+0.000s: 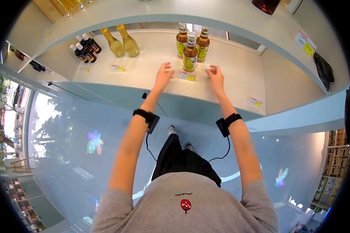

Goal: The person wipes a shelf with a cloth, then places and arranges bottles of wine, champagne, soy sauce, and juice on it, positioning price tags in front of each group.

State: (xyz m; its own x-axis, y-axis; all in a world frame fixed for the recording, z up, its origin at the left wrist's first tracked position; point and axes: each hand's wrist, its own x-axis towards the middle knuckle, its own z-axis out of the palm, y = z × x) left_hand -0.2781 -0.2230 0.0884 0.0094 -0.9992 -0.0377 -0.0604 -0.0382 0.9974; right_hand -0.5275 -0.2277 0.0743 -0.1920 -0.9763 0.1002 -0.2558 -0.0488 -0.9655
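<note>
Three brown glass bottles with yellow-green labels stand upright in a tight group on the white shelf (144, 73). The front bottle (189, 56) is nearest me; behind it are the left bottle (181, 40) and the right bottle (202, 44). My left hand (164, 74) hovers left of the group, fingers apart and curled a little, touching nothing I can see. On the other side, my right hand (215, 76) is held over the shelf, its fingers loosely bent and holding nothing visible. Between my hands a price tag (187, 76) sits in front of the bottles.
Two clear bottles of yellow liquid (130, 44) and several small dark bottles (82, 50) stand further left. An upper shelf edge (221, 23) curves overhead. More price tags include one at right (255, 102). A black pouch-like object (323, 70) hangs at far right.
</note>
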